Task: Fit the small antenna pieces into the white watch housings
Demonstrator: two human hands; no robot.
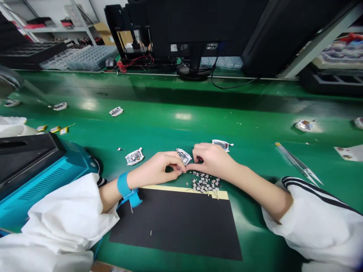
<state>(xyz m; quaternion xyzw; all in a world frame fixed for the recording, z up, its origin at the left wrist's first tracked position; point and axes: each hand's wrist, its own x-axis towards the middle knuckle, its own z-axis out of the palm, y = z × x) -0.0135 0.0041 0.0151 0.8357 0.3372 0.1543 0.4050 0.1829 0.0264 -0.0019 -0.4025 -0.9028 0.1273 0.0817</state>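
The left hand and right hand curl their fingers in around a small white module on the table, though any grip is hard to tell, tiny grey parts heaped just below within easy reach.

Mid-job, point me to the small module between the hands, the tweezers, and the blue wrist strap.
small white-cased module (183, 156): head view, on its top face.
tweezers (293, 161): head view, on the shank.
blue wrist strap (124, 185): head view, on the band.
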